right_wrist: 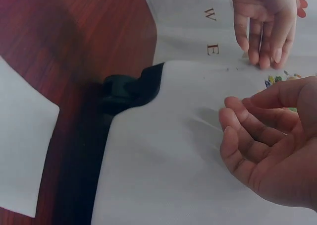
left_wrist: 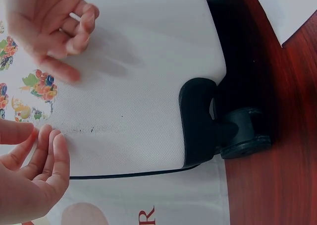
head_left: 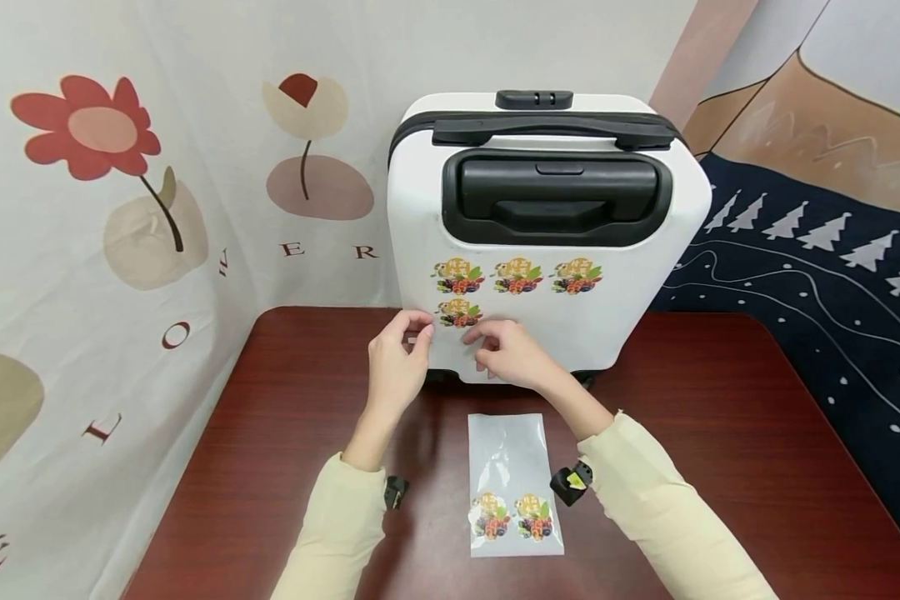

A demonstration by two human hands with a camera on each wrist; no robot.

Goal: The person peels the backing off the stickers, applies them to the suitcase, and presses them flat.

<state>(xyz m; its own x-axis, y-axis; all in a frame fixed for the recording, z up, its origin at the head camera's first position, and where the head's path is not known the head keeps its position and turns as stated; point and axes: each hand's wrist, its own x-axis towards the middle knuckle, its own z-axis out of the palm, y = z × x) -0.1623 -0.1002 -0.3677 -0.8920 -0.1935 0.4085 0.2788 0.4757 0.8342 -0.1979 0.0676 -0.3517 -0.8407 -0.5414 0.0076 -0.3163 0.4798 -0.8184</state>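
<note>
A white suitcase (head_left: 562,325) stands upright with fruit stickers on its front. Three stickers form a row beneath the handle recess. A fourth fruit sticker (head_left: 460,313) lies below the leftmost one. My left hand (head_left: 396,362) pinches at this sticker's lower left edge, thumb and fingertips drawn together there. The left wrist view shows those fingertips right at the sticker (left_wrist: 44,88), hiding its corner. My right hand (head_left: 513,354) is just to the sticker's lower right, holding nothing. Its index finger reaches toward the suitcase, and the other fingers are loosely bent.
A clear-and-white sticker sheet (head_left: 506,454) with two fruit stickers lies on the dark red table (head_left: 307,442) in front of the suitcase. A black caster wheel (left_wrist: 242,136) shows at a lower corner. Printed cloth (head_left: 217,125) hangs behind and at the left.
</note>
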